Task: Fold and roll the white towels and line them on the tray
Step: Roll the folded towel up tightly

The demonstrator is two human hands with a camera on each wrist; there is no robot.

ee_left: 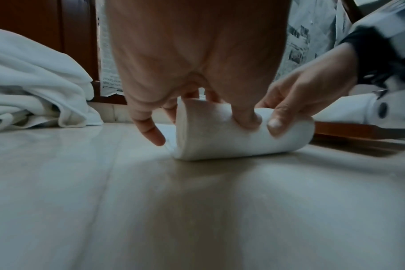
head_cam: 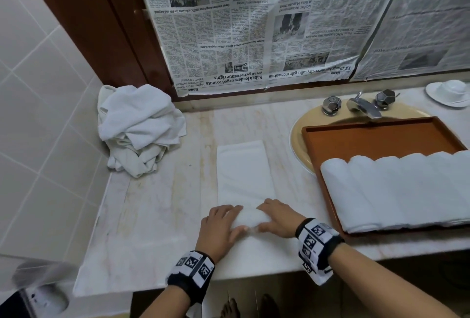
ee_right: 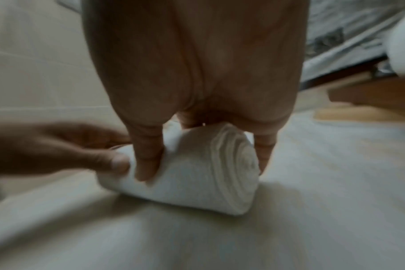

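The head camera looks steeply down from above the worktop's (head_cam: 152, 216) front edge, taking in the basin and newspapered wall. Each wrist camera sits low, just above the worktop, facing along its own hand, very close. All three share the half-rolled towel (head_cam: 250, 218) (ee_left: 231, 133) (ee_right: 197, 182).

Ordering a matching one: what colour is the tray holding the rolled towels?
The tray is reddish-brown, like stained wood; the head view shows it best.

Both hands' fingers (ee_left: 247, 117) curled, thumbs near.
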